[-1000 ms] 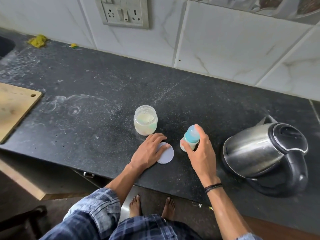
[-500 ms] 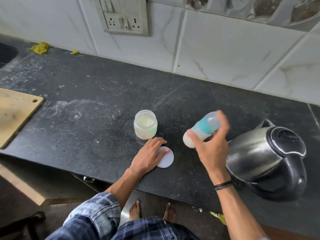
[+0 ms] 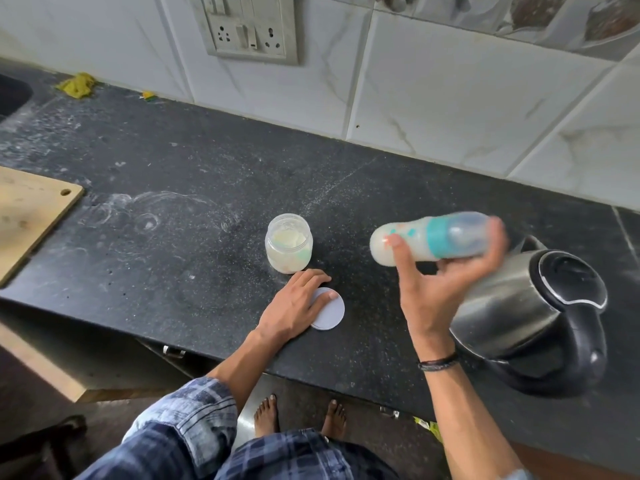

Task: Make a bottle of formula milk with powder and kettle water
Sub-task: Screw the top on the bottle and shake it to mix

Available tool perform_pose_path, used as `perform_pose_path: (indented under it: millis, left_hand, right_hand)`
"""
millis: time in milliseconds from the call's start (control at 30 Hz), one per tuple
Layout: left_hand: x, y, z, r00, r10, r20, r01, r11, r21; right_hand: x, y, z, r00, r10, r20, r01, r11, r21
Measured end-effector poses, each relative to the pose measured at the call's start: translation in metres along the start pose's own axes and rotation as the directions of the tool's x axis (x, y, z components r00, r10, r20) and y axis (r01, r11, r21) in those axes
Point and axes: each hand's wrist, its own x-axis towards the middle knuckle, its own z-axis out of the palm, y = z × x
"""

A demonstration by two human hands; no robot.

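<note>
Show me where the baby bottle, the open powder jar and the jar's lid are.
baby bottle (image 3: 415, 241): head view, on its milky body, left of the teal collar.
powder jar (image 3: 289, 252): head view, on its clear side wall.
lid (image 3: 332, 311): head view, on the bare right part of its top.

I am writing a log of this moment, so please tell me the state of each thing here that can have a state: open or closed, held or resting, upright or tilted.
Baby bottle: capped, milky, held nearly sideways above the counter.
Right hand: gripping the bottle.
Left hand: flat on the jar lid.
Jar lid: off, lying on the counter.
Powder jar: open, upright.
Kettle: lid closed, standing.
</note>
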Motion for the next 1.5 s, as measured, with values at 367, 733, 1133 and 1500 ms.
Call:
perform_pose_path:
  millis: [367, 733, 1133, 1500]
  left_hand:
    - [-0.002, 0.002, -0.002, 1.000, 0.002, -0.002, -0.002, 1.000, -0.008]
    - [-0.002, 0.005, -0.004, 1.000, -0.001, 0.011, 0.001, 1.000, -0.016]
    - [0.000, 0.005, -0.005, 1.000, -0.007, 0.014, 0.007, 1.000, 0.008]
    - [0.000, 0.005, -0.005, 1.000, -0.008, 0.023, 0.007, 1.000, 0.009]
  right_hand:
    - [0.017, -0.010, -0.010, 0.969, 0.226, 0.103, -0.224, 0.974, -0.022]
    - [0.004, -0.017, -0.005, 0.949, 0.286, 0.136, -0.298, 0.951, 0.082]
    - [0.020, -0.031, -0.009, 0.986, 0.143, -0.090, -0.117, 0.961, 0.250]
    - [0.026, -0.026, -0.006, 0.984, 0.103, -0.144, -0.070, 0.973, 0.221]
